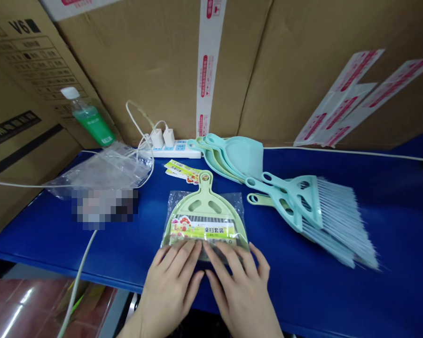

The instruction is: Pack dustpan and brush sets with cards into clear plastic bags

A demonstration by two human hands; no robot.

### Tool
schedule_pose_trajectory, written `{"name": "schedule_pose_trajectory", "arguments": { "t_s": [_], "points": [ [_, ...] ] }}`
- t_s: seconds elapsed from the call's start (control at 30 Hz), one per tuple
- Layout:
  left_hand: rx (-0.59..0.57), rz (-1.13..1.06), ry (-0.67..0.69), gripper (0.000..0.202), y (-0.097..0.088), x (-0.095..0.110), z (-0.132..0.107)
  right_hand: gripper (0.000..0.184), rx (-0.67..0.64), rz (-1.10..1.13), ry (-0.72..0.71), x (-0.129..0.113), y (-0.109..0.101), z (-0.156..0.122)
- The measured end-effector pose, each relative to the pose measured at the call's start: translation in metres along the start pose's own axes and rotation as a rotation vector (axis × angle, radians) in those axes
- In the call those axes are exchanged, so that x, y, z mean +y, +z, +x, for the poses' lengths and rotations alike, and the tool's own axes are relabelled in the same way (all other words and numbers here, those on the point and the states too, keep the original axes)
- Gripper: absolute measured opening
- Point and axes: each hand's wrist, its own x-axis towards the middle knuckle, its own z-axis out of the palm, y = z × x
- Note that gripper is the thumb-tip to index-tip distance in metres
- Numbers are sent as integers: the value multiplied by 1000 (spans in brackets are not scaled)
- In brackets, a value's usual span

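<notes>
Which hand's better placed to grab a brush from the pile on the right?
Right, I'd say: the right hand sits on the brushes' side of the bagged dustpan, and their handles point left. The left hand would likely have to cross over it.

I'd call this a packing bench, in a workshop or storeroom; I can't tell which. Taped cardboard cartons (155, 70) wall me in at twelve o'clock, a printed carton (21, 89) at ten. On the blue tabletop (324, 295) I have loose dustpans (245, 157) towards one, brushes (338, 216) at two, label cards (183, 170) at eleven and clear plastic bagging (109, 164) at ten.
</notes>
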Motion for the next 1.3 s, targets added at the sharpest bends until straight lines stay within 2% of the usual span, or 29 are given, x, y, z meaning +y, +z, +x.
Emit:
{"name": "schedule_pose_trajectory", "arguments": {
  "t_s": [0.23,0.37,0.5,0.63,0.83,1.07,1.17,1.3],
  "points": [
    [-14,-12,31,34,0,-5,3,34,-5,4,20,-2,1,2],
    [-15,-20,-39,34,1,-2,4,33,-42,12,93,-5,2,0],
    [-23,-14,-99,34,-1,-3,2,35,-21,22,159,-7,3,-4],
    [-52,19,-123,35,-5,-8,-5,37,-40,-41,164,-7,4,-13],
    [4,63,-173,35,-8,-14,-14,41,-6,-150,210,-4,5,-26],
    [19,41,-230,36,-10,-20,-23,43,17,-129,270,-1,6,-35],
    [5,49,-231,41,-10,-21,-26,45,36,-126,280,-1,7,-37],
    [-7,44,-169,48,-10,-25,-29,46,46,-135,258,-1,7,-37]
  ]
}}
